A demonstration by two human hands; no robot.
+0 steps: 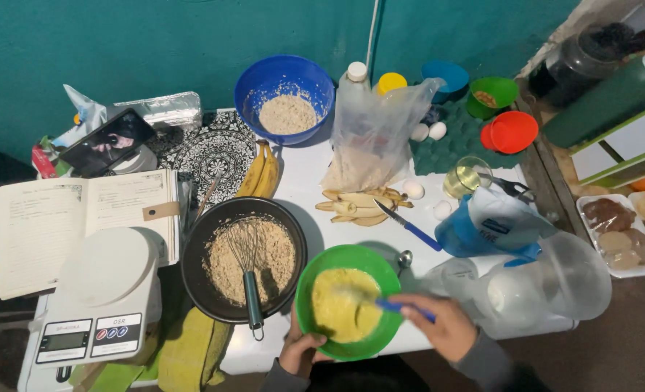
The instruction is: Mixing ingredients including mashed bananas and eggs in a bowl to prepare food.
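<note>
My left hand (pixel 298 350) grips the near rim of a green bowl (pixel 380 272) that holds yellow batter (pixel 340 305). My right hand (pixel 442 325) is shut on a blue-handled utensil (pixel 395 307) whose blurred end sits in the batter. To the left of the bowl stands a black pan (pixel 199 247) of pale crumbly meal with a whisk (pixel 250 272) resting in it.
A white kitchen scale (pixel 101 290) and an open notebook (pixel 68 218) lie at left. Behind are a blue bowl of oats (pixel 284 98), bananas (pixel 260 173), peeled banana skins with a blue knife (pixel 409 226), a clear bag (pixel 373 138), eggs (pixel 427 131), coloured cups and a plastic jug (pixel 547 283).
</note>
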